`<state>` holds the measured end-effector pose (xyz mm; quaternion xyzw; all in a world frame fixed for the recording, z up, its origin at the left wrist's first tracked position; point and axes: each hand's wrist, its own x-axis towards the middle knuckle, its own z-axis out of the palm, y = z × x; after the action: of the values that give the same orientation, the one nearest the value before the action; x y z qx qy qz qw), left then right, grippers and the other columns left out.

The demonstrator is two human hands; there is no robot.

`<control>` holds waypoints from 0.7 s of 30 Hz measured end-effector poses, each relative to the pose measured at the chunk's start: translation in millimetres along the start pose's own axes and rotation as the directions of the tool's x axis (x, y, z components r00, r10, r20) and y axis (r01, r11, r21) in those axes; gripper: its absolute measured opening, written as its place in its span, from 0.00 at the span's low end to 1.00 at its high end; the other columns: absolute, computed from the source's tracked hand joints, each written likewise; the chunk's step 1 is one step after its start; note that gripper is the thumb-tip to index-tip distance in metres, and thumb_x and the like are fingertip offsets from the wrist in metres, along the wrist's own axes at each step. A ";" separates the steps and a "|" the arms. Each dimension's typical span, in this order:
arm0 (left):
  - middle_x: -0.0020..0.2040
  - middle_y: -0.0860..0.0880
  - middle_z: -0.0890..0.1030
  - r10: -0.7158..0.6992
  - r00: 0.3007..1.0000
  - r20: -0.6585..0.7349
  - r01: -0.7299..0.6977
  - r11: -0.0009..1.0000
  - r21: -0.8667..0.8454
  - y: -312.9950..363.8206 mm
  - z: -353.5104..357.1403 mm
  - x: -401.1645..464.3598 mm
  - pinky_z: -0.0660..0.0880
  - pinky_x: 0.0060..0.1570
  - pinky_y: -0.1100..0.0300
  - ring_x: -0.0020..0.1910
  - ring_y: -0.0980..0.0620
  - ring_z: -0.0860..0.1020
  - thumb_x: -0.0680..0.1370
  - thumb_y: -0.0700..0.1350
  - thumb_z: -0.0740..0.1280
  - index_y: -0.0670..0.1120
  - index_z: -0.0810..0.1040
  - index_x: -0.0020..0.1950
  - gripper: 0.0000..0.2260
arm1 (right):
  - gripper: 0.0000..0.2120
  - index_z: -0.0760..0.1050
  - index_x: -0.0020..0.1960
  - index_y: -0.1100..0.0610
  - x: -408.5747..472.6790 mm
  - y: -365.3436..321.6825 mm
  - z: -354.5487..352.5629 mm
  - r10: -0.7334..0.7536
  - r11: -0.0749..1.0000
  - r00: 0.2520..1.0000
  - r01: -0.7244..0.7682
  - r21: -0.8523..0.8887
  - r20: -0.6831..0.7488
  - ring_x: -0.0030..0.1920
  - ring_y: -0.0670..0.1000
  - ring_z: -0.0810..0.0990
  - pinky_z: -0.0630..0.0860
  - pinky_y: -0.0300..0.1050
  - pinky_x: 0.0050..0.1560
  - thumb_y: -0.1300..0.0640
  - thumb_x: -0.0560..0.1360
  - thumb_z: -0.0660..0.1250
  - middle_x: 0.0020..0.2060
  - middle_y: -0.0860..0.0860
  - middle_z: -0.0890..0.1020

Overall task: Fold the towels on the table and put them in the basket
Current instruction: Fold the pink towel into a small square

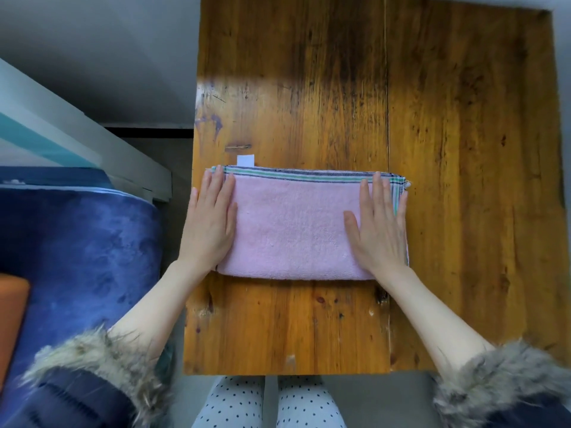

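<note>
Pink terry, already folded into a long band with a green and dark striped hem along its far edge, the towel (293,227) lies near the middle of the wooden table (463,180), and we have our left hand (211,223) and right hand (378,230) pressed flat, fingers straight, on its two short ends. We judge it light, soft and floppy, best pinched at an end for the next fold. We see no basket here.
</note>
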<state>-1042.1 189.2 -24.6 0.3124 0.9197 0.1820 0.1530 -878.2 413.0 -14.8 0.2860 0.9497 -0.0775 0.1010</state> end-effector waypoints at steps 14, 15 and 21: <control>0.48 0.49 0.66 -0.492 0.861 -0.131 0.493 0.870 -0.031 -5.4 -6.8 -15.6 0.54 0.47 0.56 0.51 0.47 0.66 0.76 0.54 0.65 0.47 0.76 0.51 0.12 | 0.30 0.46 0.76 0.56 -12.2 -71.8 23.5 -0.103 0.995 0.994 0.102 0.017 0.038 0.74 0.50 0.40 0.34 0.57 0.72 0.44 0.80 0.49 0.74 0.50 0.43; 0.48 0.50 0.65 -0.509 0.854 -0.112 0.508 0.860 -0.034 -5.7 -7.3 -13.2 0.53 0.47 0.56 0.52 0.47 0.65 0.76 0.54 0.65 0.47 0.77 0.50 0.11 | 0.30 0.46 0.76 0.56 -12.2 -72.7 24.4 -0.101 0.995 0.994 0.101 0.008 0.037 0.75 0.50 0.40 0.35 0.57 0.72 0.45 0.80 0.49 0.74 0.51 0.43; 0.46 0.51 0.71 -0.461 0.886 -0.057 0.456 0.887 -0.078 -11.2 -17.5 -3.1 0.58 0.48 0.55 0.51 0.48 0.71 0.77 0.52 0.63 0.48 0.76 0.45 0.08 | 0.29 0.46 0.76 0.56 -9.1 -86.0 25.2 -0.033 0.999 0.999 0.033 0.000 0.021 0.75 0.50 0.41 0.35 0.58 0.72 0.45 0.78 0.47 0.75 0.51 0.44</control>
<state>-1052.5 174.8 -13.4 0.0745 0.9664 0.1808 0.1670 -915.2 332.1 -29.3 0.2695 0.9532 -0.0823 0.1099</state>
